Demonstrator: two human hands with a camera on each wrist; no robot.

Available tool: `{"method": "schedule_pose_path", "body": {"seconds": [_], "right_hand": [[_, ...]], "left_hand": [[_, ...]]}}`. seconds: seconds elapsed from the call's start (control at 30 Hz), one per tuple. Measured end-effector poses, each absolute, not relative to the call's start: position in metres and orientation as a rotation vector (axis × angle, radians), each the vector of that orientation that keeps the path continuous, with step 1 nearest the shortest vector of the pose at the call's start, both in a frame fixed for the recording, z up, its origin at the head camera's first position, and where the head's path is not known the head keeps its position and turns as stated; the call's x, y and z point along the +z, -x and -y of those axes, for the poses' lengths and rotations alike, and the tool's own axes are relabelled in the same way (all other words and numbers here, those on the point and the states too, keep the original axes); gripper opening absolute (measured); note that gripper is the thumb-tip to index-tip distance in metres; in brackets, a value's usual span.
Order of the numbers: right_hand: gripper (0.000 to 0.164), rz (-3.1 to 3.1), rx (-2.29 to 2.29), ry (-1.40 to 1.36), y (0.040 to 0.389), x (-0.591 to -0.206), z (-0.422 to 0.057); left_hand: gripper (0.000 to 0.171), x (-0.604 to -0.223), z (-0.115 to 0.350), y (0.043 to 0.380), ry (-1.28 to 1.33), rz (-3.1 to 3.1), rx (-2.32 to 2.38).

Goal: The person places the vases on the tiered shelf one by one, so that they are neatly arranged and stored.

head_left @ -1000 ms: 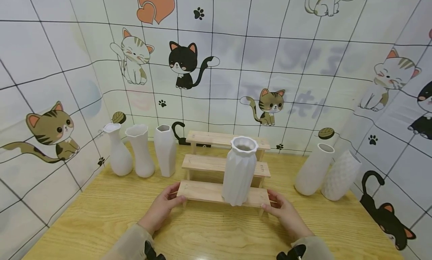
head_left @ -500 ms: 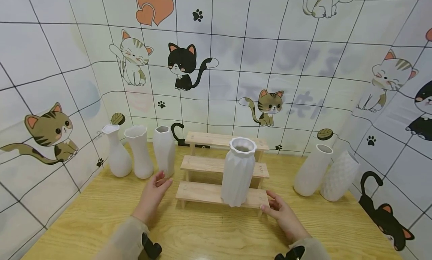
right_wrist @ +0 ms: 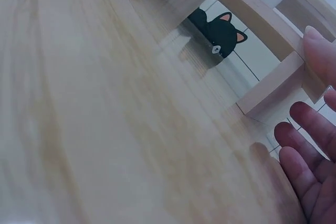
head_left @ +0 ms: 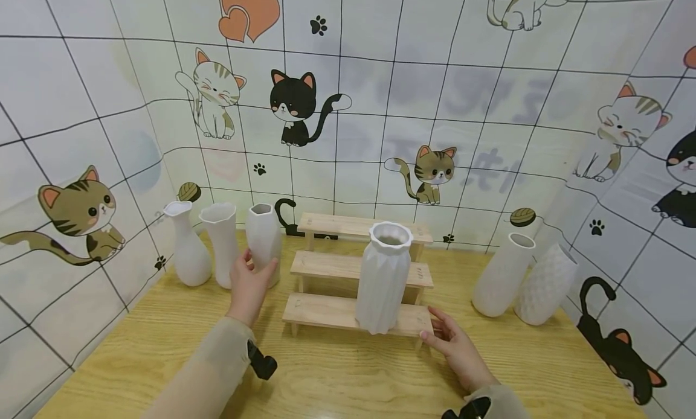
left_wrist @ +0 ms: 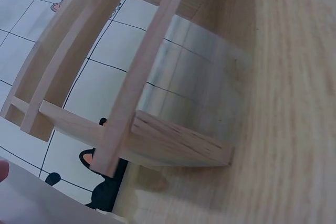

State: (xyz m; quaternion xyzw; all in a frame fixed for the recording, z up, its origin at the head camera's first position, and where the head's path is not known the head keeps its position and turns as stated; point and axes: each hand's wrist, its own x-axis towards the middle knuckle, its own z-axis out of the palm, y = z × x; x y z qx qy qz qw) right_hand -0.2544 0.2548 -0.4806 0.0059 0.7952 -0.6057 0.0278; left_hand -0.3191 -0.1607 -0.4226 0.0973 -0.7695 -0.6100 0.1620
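My left hand (head_left: pixel 251 292) holds the lower part of a white faceted vase (head_left: pixel 264 230), its thumb on the right side and its fingers on the left. In the left wrist view, part of this vase (left_wrist: pixel 37 200) shows at the lower left. My right hand (head_left: pixel 457 349) rests at the right end of the bottom step of a three-tier wooden stand (head_left: pixel 321 310). The right wrist view shows its thumb (right_wrist: pixel 318 51) against the board's end and the other fingers loosely bent beside the leg. A white pleated vase (head_left: pixel 383 283) stands upright on that bottom step.
Left of the faceted vase stand a fluted white vase (head_left: pixel 219 244) and a round-bellied white vase (head_left: pixel 189 256). Two more white vases, one smooth (head_left: pixel 501 280) and one textured (head_left: pixel 546 286), stand at the right. A cat-print wall (head_left: pixel 359 135) encloses the wooden table (head_left: pixel 337 377).
My left hand has let go of the stand's left end, moved left and back, and taken hold of the faceted vase. My right hand has stayed at the stand's right end.
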Motion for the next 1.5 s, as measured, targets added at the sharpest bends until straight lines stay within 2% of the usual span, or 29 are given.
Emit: {"method": "schedule_pose_path", "body": {"seconds": [0.37, 0.8, 1.5], "right_hand": [[0.066, -2.426, -1.934, -0.012, 0.255, -0.485, -0.255], [0.066, -2.418, -1.940, -0.012, 0.254, -0.486, -0.255], [0.067, -2.416, -1.935, -0.010, 0.254, -0.482, -0.255]], "left_hand": [[0.089, -0.415, 0.152, 0.338, -0.402, 2.148, -1.667], [0.087, -0.416, 0.150, 0.355, -0.422, 2.112, -1.614], [0.071, -0.418, 0.155, 0.358, -0.370, 2.124, -1.543]]}}
